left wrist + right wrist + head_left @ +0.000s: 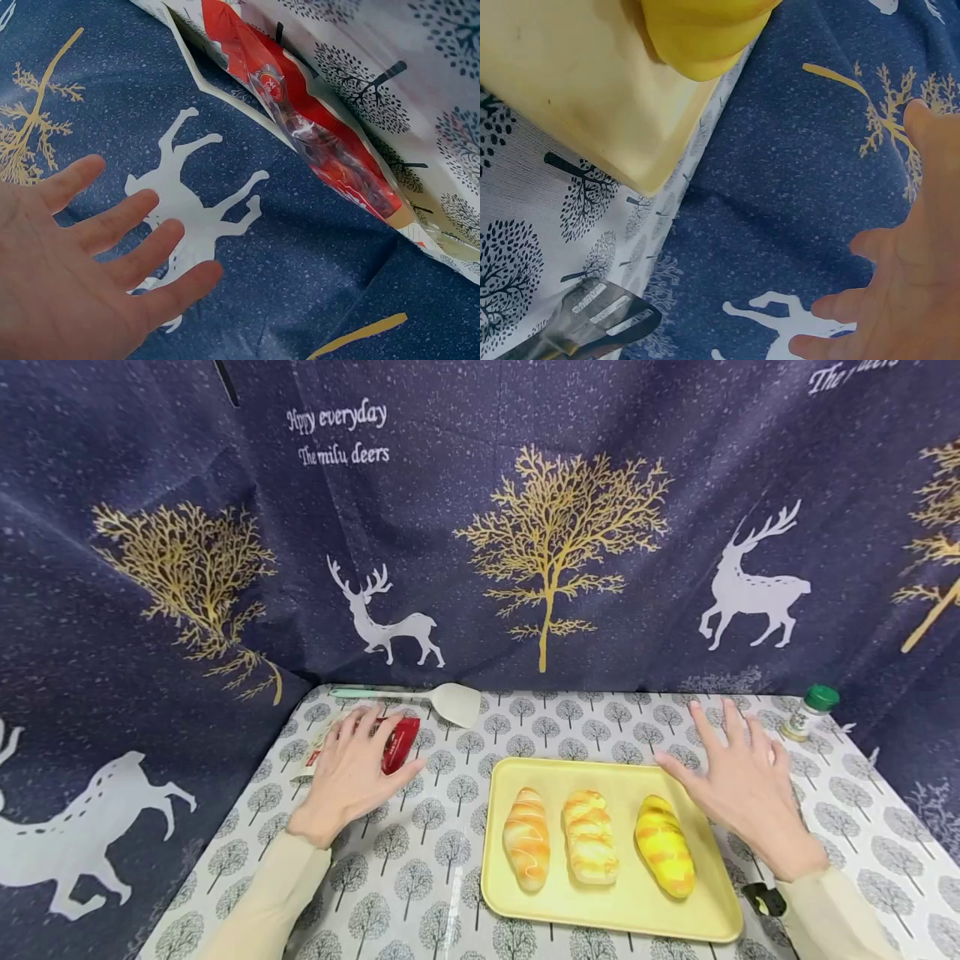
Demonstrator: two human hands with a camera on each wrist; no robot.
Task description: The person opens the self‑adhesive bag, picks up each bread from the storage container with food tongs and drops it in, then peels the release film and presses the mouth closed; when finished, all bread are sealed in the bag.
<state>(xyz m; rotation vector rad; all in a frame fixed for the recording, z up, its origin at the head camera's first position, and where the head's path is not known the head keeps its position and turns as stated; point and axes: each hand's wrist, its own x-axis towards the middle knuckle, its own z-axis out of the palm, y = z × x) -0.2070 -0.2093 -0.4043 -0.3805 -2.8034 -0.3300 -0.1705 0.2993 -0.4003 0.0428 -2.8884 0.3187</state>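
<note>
My left hand (356,772) is spread over a red packet (400,745) at the table's back left and partly hides it. In the left wrist view the packet (315,135) has a clear window, and the fingers are apart from it. My right hand (750,785) hovers with fingers spread beside the right edge of a yellow tray (551,920), holding nothing. On the tray lie three bread rolls: a striped one (527,839), a twisted one (590,837) and a yellow one (664,846).
A pale spatula (456,703) lies along the back edge. At the back right stands a green-capped shaker bottle (812,712). A dark slotted utensil (600,311) lies near the right wrist, partly hidden by the sleeve in the head view. Behind the table hangs a blue curtain (450,527).
</note>
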